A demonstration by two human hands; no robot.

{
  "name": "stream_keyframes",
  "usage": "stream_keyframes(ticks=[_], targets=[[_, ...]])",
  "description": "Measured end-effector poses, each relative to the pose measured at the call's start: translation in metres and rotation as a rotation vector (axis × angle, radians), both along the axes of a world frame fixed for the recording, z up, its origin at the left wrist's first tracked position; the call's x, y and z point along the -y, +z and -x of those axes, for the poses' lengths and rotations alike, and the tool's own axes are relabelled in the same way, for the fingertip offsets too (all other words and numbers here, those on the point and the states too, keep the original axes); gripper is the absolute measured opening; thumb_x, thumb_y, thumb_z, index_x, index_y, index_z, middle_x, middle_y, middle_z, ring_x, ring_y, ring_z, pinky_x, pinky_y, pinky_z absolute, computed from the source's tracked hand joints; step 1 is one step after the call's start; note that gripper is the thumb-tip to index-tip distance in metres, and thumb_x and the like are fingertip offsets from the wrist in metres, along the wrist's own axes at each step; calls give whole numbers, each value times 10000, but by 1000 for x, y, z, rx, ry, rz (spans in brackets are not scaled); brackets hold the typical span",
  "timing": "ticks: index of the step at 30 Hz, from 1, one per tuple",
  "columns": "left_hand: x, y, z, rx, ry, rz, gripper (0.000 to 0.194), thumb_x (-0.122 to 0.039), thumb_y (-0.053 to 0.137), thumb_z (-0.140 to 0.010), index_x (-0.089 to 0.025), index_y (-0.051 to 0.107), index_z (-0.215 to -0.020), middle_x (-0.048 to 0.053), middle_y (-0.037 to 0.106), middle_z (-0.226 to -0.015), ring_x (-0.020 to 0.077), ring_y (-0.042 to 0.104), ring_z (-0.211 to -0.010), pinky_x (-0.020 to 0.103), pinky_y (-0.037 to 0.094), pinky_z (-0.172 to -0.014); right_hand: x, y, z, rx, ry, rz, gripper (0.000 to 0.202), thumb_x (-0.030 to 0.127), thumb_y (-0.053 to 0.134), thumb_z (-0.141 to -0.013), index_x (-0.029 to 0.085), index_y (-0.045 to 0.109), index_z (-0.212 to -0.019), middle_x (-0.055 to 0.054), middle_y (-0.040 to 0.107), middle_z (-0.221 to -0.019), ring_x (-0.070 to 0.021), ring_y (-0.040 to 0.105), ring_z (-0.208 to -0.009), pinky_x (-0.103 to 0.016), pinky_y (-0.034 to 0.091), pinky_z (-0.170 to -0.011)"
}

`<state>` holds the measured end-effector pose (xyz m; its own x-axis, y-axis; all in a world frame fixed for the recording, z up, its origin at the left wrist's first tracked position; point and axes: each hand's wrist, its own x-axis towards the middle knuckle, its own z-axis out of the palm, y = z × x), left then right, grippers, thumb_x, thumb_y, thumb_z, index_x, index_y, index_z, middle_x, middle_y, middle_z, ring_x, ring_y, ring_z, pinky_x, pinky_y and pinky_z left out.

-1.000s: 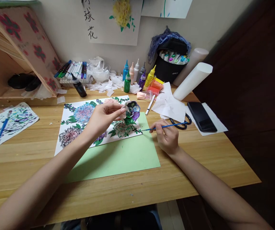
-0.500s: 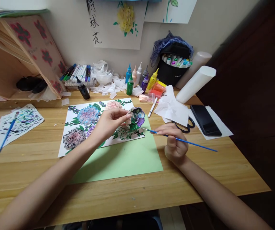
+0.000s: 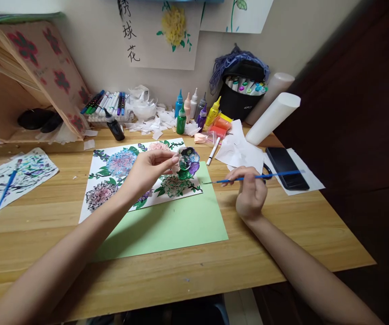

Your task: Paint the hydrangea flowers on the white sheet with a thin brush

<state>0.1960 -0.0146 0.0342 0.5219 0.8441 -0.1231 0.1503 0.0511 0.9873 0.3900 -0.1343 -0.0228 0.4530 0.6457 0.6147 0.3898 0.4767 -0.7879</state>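
My left hand (image 3: 150, 171) pinches the edge of a small paint-smeared palette (image 3: 189, 163), round and cup-like, with green, purple, blue and black paint in it. It is held tilted above a white sheet of flower pictures (image 3: 87, 192). In my right hand (image 3: 250, 192) is a thin blue paintbrush (image 3: 258, 176), its tip pointing left, a short way from the palette and not touching it. The flower sheet, with several textured blooms and green leaves, overlaps a light green sheet (image 3: 187, 225). My left forearm and hand cover part of the flower sheet.
Several paint bottles (image 3: 181, 119) and white paper scraps line the back. A black paint bottle (image 3: 114, 125) stands apart. At right lie a phone (image 3: 287, 168), scissors (image 3: 267, 171) and a white paper roll (image 3: 274, 118). Another brush (image 3: 7, 186) rests on stained paper at left.
The brush tip has drawn away from the palette to the right, and the brush has turned nearer to level. My left hand still holds the palette; the view has shifted slightly.
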Motion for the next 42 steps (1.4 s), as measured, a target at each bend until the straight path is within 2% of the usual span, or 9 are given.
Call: stream_keyframes(ticks=[5, 9, 14, 19, 25, 29, 33, 38, 42], targets=[[-4, 0, 3, 12, 30, -12, 311, -394, 745, -683, -158, 713, -882, 74, 738, -896, 172, 685, -794, 311, 564, -769, -7, -6, -5, -128, 33, 274, 374, 435, 399, -941, 189, 546, -700, 22, 542, -640, -91, 552, -529, -250, 393, -514], [-4, 1, 2, 17, 26, -14, 340, -405, 752, -670, -146, 711, -886, 85, 736, -891, 180, 687, -798, 323, 564, -771, -9, -12, -6, -170, 50, 350, 382, 475, 425, -921, 188, 543, -698, 28, 550, -637, -82, 550, -519, -230, 387, -500], [-3, 3, 2, 2, 39, -10, 303, -388, 744, -684, -161, 717, -883, 89, 732, -923, 184, 690, -813, 334, 561, -782, -11, -15, -7, -110, 47, 406, 391, 486, 418, -919, 189, 546, -700, 27, 563, -610, -95, 570, -519, -234, 413, -518], [-3, 2, 2, 20, 29, -16, 300, -389, 740, -687, -163, 719, -884, 85, 731, -912, 192, 686, -834, 343, 560, -789, -12, -14, -10, -101, 5, 413, 406, 519, 425, -903, 192, 531, -688, 32, 551, -580, -101, 570, -501, -226, 414, -486], [-1, 5, 1, 28, 36, -6, 361, -424, 761, -650, -151, 716, -883, 86, 724, -946, 192, 676, -843, 344, 559, -795, -11, -12, -8, -110, 38, 393, 409, 513, 426, -905, 185, 541, -690, 28, 568, -583, -87, 561, -478, -215, 411, -473], [-1, 6, 2, 4, 38, -24, 346, -414, 754, -664, -151, 717, -886, 86, 723, -951, 188, 675, -845, 334, 557, -794, -11, -13, -9, -61, 31, 431, 411, 499, 414, -915, 182, 544, -689, 30, 563, -559, -90, 578, -502, -211, 430, -505], [-1, 5, 3, 24, 37, -31, 318, -381, 743, -683, -154, 716, -904, 89, 715, -992, 189, 673, -877, 329, 561, -796, -12, -11, -10, -85, -3, 381, 414, 529, 434, -895, 189, 526, -679, 34, 548, -587, -90, 563, -484, -218, 436, -484], [-1, 4, 3, 27, 35, -23, 290, -361, 731, -695, -161, 716, -905, 88, 714, -992, 190, 672, -885, 335, 563, -801, -11, -13, -9, -55, 52, 409, 400, 495, 411, -917, 188, 547, -701, 19, 579, -609, -98, 581, -506, -225, 435, -491], [-1, 3, 3, 27, 32, -43, 270, -361, 722, -707, -178, 718, -905, 79, 715, -989, 187, 671, -887, 324, 563, -794, -11, -13, -11, -40, 32, 411, 394, 491, 400, -923, 195, 538, -703, 26, 560, -607, -100, 575, -506, -230, 440, -498]])
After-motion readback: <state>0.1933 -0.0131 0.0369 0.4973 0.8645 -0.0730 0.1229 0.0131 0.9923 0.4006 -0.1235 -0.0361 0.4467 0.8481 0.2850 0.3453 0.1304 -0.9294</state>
